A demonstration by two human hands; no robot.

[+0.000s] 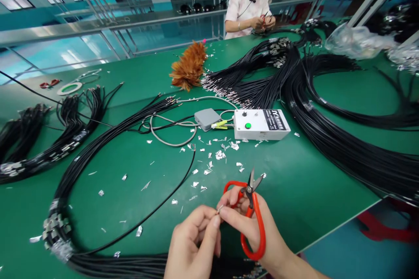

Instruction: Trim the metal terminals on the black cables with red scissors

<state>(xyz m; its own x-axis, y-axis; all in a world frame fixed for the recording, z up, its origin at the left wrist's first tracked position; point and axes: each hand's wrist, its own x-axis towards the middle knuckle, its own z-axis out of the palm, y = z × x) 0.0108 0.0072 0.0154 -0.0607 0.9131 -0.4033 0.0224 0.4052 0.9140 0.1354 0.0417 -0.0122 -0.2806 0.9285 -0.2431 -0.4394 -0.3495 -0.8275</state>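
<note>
Wire end (220, 209), a thin pale sliver, sits between the fingertips of both hands, above the bench (304, 174) and close to its near edge. The left hand (194, 240) has thumb and forefinger pinched on it; the right hand (240, 221) meets it with thumb and fingertips, while the scissors (249, 190) sit in that same hand, blades parted and pointing toward the far edge. The sliver looks very light and easily bent; a pinch further back would probably be firmer, though the fingers hide that part. Below, a cable bundle (131, 265) runs along the near edge, likely springy and heavy as a whole. At right, the near edge slants under the right forearm, and bare surface beyond it gives the blades room to swing. Leftward, a single black cable (163, 207) arcs over the bench, making that side tighter. Further off, past foil scraps (220, 155), stand the white box (262, 134) and a grey block (207, 118), with a thick black bundle (316, 133) to their right. A feather duster (189, 67) lies toward the far edge, where a co-worker (242, 6) sits.
</note>
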